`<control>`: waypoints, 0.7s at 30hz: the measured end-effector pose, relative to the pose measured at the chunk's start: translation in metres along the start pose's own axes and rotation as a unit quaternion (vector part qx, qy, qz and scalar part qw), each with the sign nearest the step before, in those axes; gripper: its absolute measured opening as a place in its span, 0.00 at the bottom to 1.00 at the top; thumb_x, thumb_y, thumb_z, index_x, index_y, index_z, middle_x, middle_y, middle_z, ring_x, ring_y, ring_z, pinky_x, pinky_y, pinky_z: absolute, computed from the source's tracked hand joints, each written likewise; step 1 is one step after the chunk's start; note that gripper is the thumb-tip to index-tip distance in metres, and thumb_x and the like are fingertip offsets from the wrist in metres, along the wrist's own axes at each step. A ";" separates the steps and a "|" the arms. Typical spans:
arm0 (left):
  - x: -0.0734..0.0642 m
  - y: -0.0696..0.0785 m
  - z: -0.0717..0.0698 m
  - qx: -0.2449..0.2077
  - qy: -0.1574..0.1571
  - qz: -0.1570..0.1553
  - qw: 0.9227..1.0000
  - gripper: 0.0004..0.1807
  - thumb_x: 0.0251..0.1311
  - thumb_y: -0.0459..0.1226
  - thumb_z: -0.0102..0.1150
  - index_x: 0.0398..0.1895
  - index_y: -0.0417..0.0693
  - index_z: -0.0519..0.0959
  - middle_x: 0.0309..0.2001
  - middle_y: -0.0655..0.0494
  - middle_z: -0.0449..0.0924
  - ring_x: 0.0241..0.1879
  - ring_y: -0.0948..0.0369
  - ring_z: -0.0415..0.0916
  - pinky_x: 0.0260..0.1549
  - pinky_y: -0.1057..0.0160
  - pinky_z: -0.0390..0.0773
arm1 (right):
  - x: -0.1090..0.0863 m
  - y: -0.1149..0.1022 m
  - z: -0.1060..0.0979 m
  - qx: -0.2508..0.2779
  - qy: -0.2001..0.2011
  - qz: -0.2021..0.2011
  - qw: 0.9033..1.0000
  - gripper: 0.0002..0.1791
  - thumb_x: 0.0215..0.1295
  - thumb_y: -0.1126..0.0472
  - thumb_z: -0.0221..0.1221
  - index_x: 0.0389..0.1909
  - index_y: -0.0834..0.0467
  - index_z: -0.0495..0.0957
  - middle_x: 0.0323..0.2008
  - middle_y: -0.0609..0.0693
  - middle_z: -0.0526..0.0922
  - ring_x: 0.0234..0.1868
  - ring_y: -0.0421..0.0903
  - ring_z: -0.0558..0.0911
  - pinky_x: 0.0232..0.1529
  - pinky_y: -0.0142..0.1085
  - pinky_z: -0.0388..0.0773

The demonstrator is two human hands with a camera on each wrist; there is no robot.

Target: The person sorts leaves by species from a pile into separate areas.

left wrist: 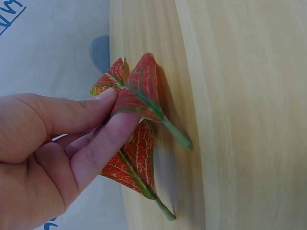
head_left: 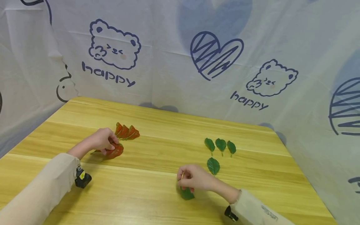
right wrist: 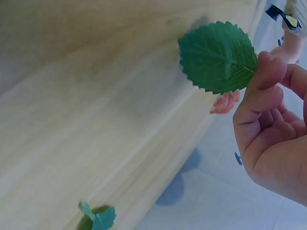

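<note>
At the left of the table, my left hand (head_left: 105, 140) pinches a red leaf (left wrist: 139, 88) with green veins between thumb and fingers. In the left wrist view a second red leaf (left wrist: 134, 163) shows just beneath the fingers, its green stem pointing away. Several overlapping red leaves (head_left: 125, 132) lie just beyond this hand. Near the front of the table, my right hand (head_left: 197, 178) pinches a green leaf (right wrist: 218, 57) with a toothed edge by its stem end, and its blade hangs downward in the head view. One loose green leaf (head_left: 213, 166) lies just beyond the right hand.
Three green leaves (head_left: 220, 144) lie in a row at the right, stems toward me. The wooden table (head_left: 157, 150) has rounded far corners, and a white printed cloth (head_left: 166, 78) hangs behind it. Small black cameras (head_left: 82, 178) sit at both wrists.
</note>
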State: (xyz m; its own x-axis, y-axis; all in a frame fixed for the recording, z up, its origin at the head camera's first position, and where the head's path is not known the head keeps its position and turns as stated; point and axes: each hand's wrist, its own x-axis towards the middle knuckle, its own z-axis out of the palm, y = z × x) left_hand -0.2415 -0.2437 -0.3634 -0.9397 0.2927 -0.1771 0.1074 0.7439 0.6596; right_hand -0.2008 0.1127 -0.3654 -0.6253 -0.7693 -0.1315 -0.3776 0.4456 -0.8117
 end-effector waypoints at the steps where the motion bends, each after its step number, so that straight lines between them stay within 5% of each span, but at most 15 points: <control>1: 0.000 0.000 0.000 0.000 0.000 0.000 1.000 0.11 0.50 0.20 0.55 0.40 0.24 0.75 0.30 0.45 0.76 0.17 0.61 0.73 0.18 0.63 0.77 | -0.001 -0.001 -0.002 0.004 0.009 0.000 1.000 0.03 0.58 0.71 0.54 0.26 0.62 0.73 0.15 0.52 0.76 0.10 0.48 0.72 0.13 0.38 0.72; 5: -0.001 -0.001 0.000 -0.003 0.000 0.003 1.000 0.11 0.51 0.20 0.55 0.40 0.23 0.74 0.31 0.45 0.76 0.18 0.61 0.73 0.19 0.63 0.77 | -0.006 -0.004 -0.008 0.010 0.060 -0.007 0.998 0.04 0.56 0.73 0.51 0.26 0.63 0.72 0.18 0.56 0.78 0.12 0.54 0.73 0.12 0.33 0.70; 10: -0.001 -0.001 0.000 -0.007 0.000 0.007 1.000 0.12 0.50 0.20 0.55 0.40 0.23 0.74 0.30 0.45 0.76 0.19 0.60 0.74 0.19 0.63 0.77 | -0.013 -0.002 -0.011 0.017 0.117 -0.018 0.993 0.04 0.54 0.74 0.50 0.26 0.64 0.71 0.21 0.58 0.79 0.12 0.46 0.72 0.12 0.28 0.67; 21: 0.000 -0.003 0.000 -0.011 -0.002 0.008 1.000 0.12 0.50 0.21 0.55 0.40 0.23 0.74 0.31 0.45 0.76 0.19 0.60 0.74 0.19 0.63 0.77 | -0.030 0.020 -0.015 0.104 0.166 0.000 0.981 0.03 0.55 0.74 0.53 0.27 0.72 0.71 0.25 0.68 0.78 0.16 0.42 0.77 0.19 0.33 0.76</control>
State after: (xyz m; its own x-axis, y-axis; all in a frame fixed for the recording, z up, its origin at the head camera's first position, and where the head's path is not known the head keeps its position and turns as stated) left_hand -0.2422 -0.2461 -0.3654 -0.9365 0.3067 -0.1698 0.1145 0.7255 0.6787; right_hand -0.2004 0.1514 -0.3689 -0.8257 -0.5632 0.0334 -0.2520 0.3153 -0.9149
